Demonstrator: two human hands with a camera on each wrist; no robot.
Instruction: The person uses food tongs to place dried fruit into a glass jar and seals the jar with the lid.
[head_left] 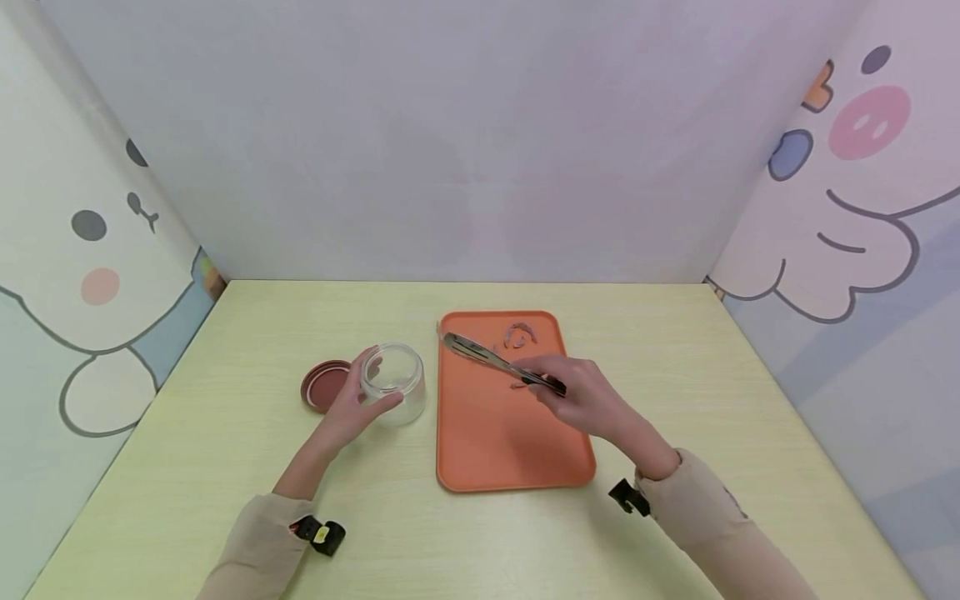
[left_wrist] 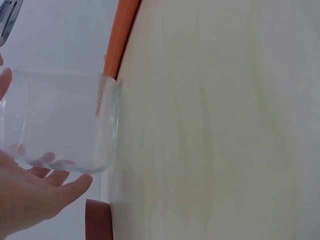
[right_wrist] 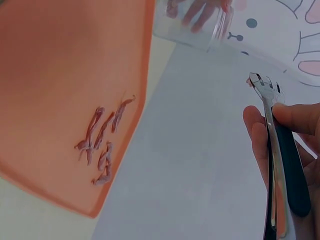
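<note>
My left hand grips a clear glass jar, thumb on the near side and fingers round the far left side. The jar stands upright, its open mouth facing up; no contents show through its wall. My right hand holds metal tongs with dark grips over the orange tray. The tongs' tips are nearly together and point left toward the jar, with a small reddish scrap at them. Several thin reddish-brown strips, like dried meat, lie near the tray's far edge.
A dark red round lid lies on the pale wooden table, left of the jar and partly behind my left hand. The tray's raised rim stands just right of the jar. Walls with cartoon animals enclose the table's sides.
</note>
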